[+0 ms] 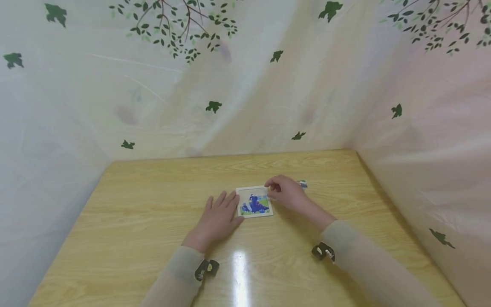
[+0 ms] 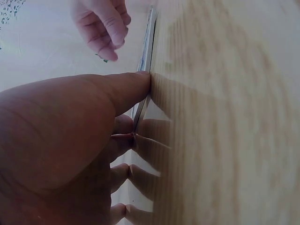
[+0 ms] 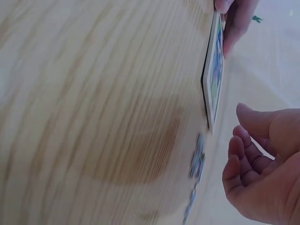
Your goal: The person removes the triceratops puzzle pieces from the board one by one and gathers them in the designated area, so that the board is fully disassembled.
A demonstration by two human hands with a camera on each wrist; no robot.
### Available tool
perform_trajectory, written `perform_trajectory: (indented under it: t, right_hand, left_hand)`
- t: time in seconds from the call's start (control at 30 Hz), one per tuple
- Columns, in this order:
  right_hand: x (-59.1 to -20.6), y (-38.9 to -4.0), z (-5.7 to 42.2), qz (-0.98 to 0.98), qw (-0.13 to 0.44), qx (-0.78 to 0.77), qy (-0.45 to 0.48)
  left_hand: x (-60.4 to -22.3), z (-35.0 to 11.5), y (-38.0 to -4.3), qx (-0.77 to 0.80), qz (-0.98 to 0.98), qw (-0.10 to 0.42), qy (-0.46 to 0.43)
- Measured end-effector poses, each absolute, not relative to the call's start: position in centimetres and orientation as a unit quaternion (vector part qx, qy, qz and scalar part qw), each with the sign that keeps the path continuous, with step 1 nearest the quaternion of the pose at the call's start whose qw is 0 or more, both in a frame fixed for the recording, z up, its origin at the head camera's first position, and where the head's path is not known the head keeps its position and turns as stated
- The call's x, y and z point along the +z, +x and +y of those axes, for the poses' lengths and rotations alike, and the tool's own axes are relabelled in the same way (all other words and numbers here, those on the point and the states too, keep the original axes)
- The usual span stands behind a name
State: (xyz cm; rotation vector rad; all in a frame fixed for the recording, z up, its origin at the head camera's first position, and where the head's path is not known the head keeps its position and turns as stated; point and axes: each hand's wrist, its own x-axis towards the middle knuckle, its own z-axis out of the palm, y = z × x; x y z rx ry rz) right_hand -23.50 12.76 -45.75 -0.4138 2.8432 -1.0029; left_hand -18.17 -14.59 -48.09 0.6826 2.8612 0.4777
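A small jigsaw puzzle in a white frame [image 1: 255, 216] lies flat on the wooden table, showing a blue dinosaur on green. Along its top, a bare beige strip of the tray shows. My left hand [image 1: 219, 218] lies spread at the left side, thumb at the near corner and fingertips at the frame's edge. Just above the right edge hovers my right hand [image 1: 287, 192], fingers loosely bent. In the right wrist view its thumb and fingertips [image 3: 233, 166] stand apart with nothing seen between them. Loose puzzle pieces [image 3: 198, 157] lie on the table below that hand.
One loose piece [image 1: 302, 184] shows beyond the right hand, partly hidden by it. The wooden table [image 1: 153, 204] runs back to a pale curtain [image 1: 245, 85] with printed leaves. Another curtain side [image 1: 429, 170] borders the table on the right.
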Motion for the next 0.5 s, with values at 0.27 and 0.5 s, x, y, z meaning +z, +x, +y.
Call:
perform_trajectory:
  t: [0.27,0.5]
  right_hand:
    - [-46.1,-23.5,10.5,0.924,0.081,-0.334,-0.169]
    - [-46.1,-23.4,9.4,0.934,0.093,-0.302,-0.168]
  left_hand:
    - [-48.2,-14.7,-18.3,0.155,0.957,0.079,0.232]
    - [-48.0,-14.7,-18.3,0.154,0.956,0.079,0.235]
